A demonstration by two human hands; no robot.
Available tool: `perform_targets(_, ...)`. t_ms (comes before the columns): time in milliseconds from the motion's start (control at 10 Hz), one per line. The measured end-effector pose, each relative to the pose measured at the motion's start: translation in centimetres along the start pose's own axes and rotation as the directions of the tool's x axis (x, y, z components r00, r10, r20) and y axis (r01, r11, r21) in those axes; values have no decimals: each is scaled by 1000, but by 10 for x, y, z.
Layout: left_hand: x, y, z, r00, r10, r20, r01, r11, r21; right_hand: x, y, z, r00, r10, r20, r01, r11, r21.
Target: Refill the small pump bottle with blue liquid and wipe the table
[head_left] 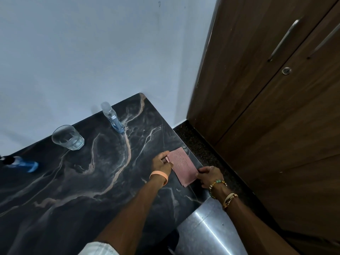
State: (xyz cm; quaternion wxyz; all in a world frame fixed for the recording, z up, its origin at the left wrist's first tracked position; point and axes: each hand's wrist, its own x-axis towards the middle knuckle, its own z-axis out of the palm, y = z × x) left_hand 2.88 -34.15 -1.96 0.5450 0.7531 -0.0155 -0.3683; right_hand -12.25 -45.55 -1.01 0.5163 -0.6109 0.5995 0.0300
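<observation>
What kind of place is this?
Probably a room in a home: a marble-patterned table against a plain wall, a wooden cupboard with metal handles, and a drinking glass on the table.

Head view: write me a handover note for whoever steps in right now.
The left hand and right hand each pinch an edge of the pink cloth, which lies flat by the right edge of the table.
The black-topped bottle, blue inside, sits far left. The glass and the clear bottle, blue only at its base, are along the back edge.
Refill looks done; wiping cannot be judged.
Left: finish with the cloth.
</observation>
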Motion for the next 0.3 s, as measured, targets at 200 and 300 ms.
perform_targets(200,-15,-9,-36,983,181,-15,-169,941,293,3,4,-9,995,-94,-44,92,995,-44)
perform_targets(300,-21,-14,-62,952,304,-26,-258,848,463,-1,-4,-10,962,-185,-199,170,981,-88)
